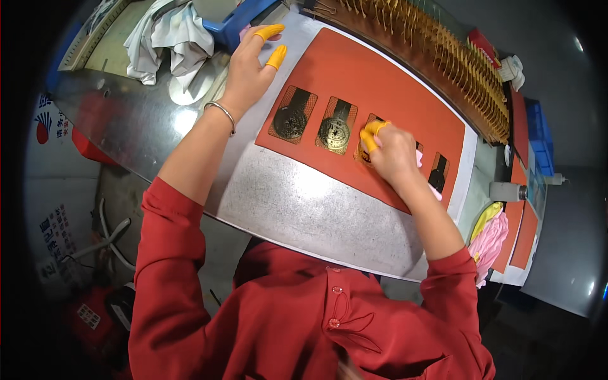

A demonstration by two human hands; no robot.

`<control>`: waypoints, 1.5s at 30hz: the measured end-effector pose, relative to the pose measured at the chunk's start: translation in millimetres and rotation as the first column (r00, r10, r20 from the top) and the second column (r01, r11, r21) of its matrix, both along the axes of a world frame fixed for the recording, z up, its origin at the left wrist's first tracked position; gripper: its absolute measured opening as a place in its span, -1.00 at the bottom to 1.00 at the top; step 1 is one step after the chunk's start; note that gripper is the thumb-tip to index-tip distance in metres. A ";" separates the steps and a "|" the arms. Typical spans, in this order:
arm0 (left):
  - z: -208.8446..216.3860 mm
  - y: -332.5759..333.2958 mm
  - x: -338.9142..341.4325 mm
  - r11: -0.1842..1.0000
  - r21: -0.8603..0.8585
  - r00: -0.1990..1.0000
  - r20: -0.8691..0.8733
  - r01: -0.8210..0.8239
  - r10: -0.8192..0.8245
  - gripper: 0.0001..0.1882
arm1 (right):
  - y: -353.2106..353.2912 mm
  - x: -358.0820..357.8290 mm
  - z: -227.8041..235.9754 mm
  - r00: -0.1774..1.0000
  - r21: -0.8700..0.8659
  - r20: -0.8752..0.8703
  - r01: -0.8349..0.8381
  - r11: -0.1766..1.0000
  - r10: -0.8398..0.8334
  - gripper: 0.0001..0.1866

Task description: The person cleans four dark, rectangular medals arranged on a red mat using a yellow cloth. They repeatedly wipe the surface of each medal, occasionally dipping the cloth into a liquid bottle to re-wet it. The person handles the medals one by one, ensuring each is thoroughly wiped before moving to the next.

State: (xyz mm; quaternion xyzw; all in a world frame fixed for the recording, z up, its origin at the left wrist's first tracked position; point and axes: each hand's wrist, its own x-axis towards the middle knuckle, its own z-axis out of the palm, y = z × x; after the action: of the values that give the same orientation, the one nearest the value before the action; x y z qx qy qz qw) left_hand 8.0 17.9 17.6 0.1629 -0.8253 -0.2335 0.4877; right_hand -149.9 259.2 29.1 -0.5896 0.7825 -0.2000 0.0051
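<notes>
Several dark rectangular metal plates, each with a round medal-like design and a gold patterned border, lie in a row on an orange mat. My right hand, with yellow finger cots, is closed and pressed down on the third plate, covering much of it. Pink cloth sticks out from under that hand. To its left lie a second plate and the leftmost plate; a narrower plate is at the right. My left hand, also in yellow finger cots, hovers by a blue bin, thumb and forefinger apart.
A brown rack of gold-coloured hanging pieces runs along the far edge. Pale cloths lie at the far left. On the right are a grey bottle, pink gloves or cloth and a blue tray. The metal table ends near my body.
</notes>
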 end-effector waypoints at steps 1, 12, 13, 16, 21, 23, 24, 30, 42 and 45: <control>-0.9 -1.7 -0.6 1.000 0.026 1.000 -0.022 0.017 -0.016 -0.67 | -5.8 -7.4 -1.2 0.999 0.001 -0.051 0.014 1.000 -0.014 -0.84; -3.8 -5.4 -3.0 0.999 -0.035 1.000 -0.006 0.003 -0.003 -0.71 | -6.8 -15.4 -2.0 0.998 0.016 -0.004 0.066 0.998 -0.066 -0.85; -4.6 -7.2 -2.0 0.999 -0.045 1.000 -0.010 -0.012 0.012 -0.72 | -6.8 -16.8 -0.9 0.999 0.028 0.013 0.028 0.999 -0.029 -0.85; -9.9 -11.9 4.0 1.000 -0.002 1.000 -0.023 -0.010 0.010 -0.71 | 10.6 0.1 -0.4 0.978 0.057 -0.015 -0.205 0.977 0.206 -0.88; -5.0 -0.3 -2.5 0.995 0.101 0.999 0.018 0.025 -0.027 -0.74 | -3.4 -22.6 3.7 0.997 -0.012 0.018 -0.078 0.997 0.078 -0.82; -1.8 -2.8 -1.4 0.991 0.127 0.999 0.004 0.037 -0.038 -0.74 | -12.2 -27.6 8.4 0.997 -0.008 0.070 -0.027 1.000 0.028 -0.81; -4.6 -4.6 0.1 0.988 0.152 1.000 0.009 0.028 -0.030 -0.74 | -6.4 -23.0 7.7 0.993 -0.016 0.073 -0.087 0.996 0.088 -0.81; -8.7 -5.0 -5.5 0.981 0.193 0.999 0.031 0.022 -0.028 -0.75 | -7.2 -39.2 5.4 0.994 -0.003 0.060 -0.088 0.996 0.088 -0.77; -10.8 -7.0 -3.2 0.967 0.252 0.999 0.012 0.042 -0.046 -0.77 | -1.7 -31.1 6.9 0.987 -0.022 0.069 -0.145 0.989 0.146 -0.86; -13.8 -10.3 -2.9 0.967 0.253 0.999 0.021 0.025 -0.032 -0.76 | 6.8 -26.3 7.0 0.982 0.006 0.030 -0.186 0.983 0.185 -0.86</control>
State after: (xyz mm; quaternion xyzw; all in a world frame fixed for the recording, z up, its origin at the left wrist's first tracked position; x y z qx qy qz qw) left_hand 5.1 7.6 3.8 0.2147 -0.7972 -0.3416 0.4492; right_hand -176.2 266.0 36.1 -0.6569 0.7249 -0.2037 0.0377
